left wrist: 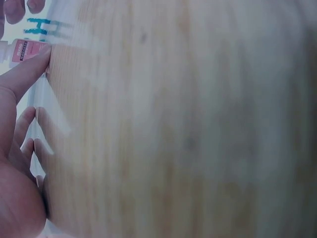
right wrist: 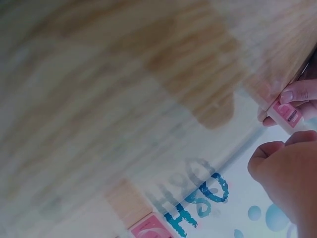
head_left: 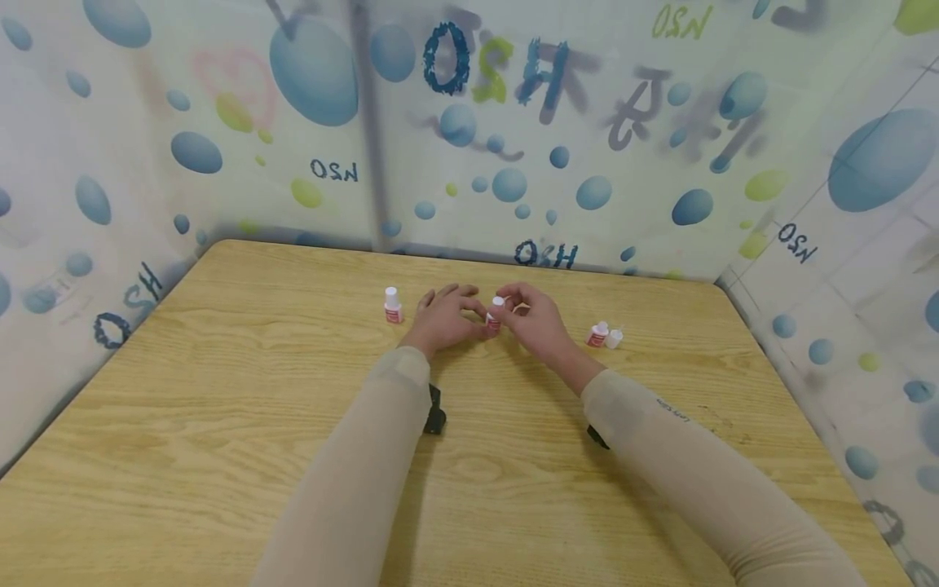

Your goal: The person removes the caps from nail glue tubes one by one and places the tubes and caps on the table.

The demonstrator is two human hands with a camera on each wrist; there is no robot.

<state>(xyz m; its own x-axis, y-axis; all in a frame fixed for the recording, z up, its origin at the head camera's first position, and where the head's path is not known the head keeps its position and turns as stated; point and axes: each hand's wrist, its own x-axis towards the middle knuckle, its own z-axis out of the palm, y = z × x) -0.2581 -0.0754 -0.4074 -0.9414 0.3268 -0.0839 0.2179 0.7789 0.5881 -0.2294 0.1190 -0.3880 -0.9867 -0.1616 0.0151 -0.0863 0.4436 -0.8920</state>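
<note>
Partly covered, middle bottle is pinched low by left hand, cap (cut off in left-wrist view) by right hand. Gaps seen toward left bottle, right bottle, far table edge.

Bottle cropped at left-wrist view's edge; left sleeve partly hides black object.

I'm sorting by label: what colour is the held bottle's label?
The label is reddish pink with a dark strip, clearest in the left wrist view.
</note>
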